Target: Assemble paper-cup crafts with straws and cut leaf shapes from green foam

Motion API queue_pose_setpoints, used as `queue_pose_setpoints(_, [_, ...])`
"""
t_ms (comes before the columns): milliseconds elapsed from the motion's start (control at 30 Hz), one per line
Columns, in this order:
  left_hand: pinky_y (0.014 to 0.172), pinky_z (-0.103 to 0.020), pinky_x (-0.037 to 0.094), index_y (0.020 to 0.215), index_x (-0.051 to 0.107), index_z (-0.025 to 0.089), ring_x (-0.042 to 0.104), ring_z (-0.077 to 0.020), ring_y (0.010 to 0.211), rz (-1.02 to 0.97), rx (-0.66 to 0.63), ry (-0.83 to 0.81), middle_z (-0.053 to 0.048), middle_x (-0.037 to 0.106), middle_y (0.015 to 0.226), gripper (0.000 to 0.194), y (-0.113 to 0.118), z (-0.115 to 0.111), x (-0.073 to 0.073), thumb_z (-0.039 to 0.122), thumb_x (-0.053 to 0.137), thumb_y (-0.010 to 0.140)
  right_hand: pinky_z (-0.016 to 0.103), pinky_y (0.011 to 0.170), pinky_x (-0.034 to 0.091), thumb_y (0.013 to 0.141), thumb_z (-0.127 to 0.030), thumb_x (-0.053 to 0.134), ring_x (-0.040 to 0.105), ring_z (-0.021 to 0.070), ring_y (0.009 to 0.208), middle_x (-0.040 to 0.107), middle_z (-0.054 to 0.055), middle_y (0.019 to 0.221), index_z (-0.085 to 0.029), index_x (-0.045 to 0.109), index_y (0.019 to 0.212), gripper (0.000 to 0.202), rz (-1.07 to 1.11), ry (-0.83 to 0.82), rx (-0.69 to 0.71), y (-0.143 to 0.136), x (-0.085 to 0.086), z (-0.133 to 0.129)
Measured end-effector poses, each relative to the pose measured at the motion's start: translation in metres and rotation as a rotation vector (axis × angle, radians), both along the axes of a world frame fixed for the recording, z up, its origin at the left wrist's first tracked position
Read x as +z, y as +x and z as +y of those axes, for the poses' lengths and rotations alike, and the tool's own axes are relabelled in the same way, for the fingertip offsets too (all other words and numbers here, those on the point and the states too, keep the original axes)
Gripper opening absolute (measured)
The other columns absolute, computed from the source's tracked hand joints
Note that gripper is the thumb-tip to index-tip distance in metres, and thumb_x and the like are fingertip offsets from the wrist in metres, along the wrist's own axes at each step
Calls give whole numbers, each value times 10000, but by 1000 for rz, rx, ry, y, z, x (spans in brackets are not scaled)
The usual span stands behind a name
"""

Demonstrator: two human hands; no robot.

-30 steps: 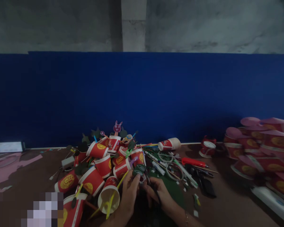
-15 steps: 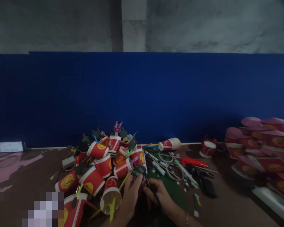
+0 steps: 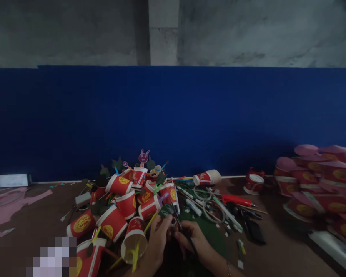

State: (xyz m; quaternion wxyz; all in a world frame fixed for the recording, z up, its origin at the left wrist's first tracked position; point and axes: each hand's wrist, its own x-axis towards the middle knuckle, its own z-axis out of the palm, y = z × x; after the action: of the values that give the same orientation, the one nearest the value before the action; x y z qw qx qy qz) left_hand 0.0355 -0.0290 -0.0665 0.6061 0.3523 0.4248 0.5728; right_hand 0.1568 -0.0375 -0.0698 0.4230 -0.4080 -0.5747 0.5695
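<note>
Low in the middle of the head view, my left hand pinches a small dark green paper piece between thumb and fingers. Close beside it on the right, my right hand is closed around dark-handled scissors. The scissor blades point up and away, next to the green piece. A red paper cup with a yellow straw lies just left of my left hand. Below and behind my hands is a dark green sheet.
A heap of red cups fills the left middle. Stacked cups, pens, a red-handled tool and a black item lie to the right. Red cups with pink tops pile up at far right. Pink paper lies at left.
The green piece and the scissors have shifted slightly in my hands. The whole scene sits a little lower in the view.
</note>
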Motion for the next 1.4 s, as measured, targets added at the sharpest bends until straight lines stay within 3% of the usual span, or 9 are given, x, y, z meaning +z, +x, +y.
queue_pose_setpoints(400, [470, -224, 283, 572, 453, 189, 374, -81, 442, 103, -50, 60, 60, 458, 452, 231, -4, 3, 2, 340, 590, 681, 151, 311, 278, 618, -527, 678, 408, 51, 300, 469, -68, 432, -135, 555, 680, 416, 32, -14, 55, 4, 8, -2])
queue_pose_setpoints(1100, [459, -212, 282, 584, 427, 191, 348, -75, 453, 82, -20, 95, 73, 395, 473, 264, -3, 2, 1, 365, 577, 715, 142, 284, 263, 627, -502, 689, 351, 41, 270, 425, -90, 359, -146, 539, 659, 387, 24, -28, 37, 5, -4, 3])
queue_pose_setpoints(1400, [444, -205, 276, 550, 413, 194, 328, -67, 432, 91, -5, 92, 78, 380, 456, 291, -1, 4, 0, 379, 588, 690, 142, 297, 273, 602, -480, 711, 387, 40, 300, 456, -74, 424, -140, 532, 633, 386, 54, -27, 65, 5, 2, 1])
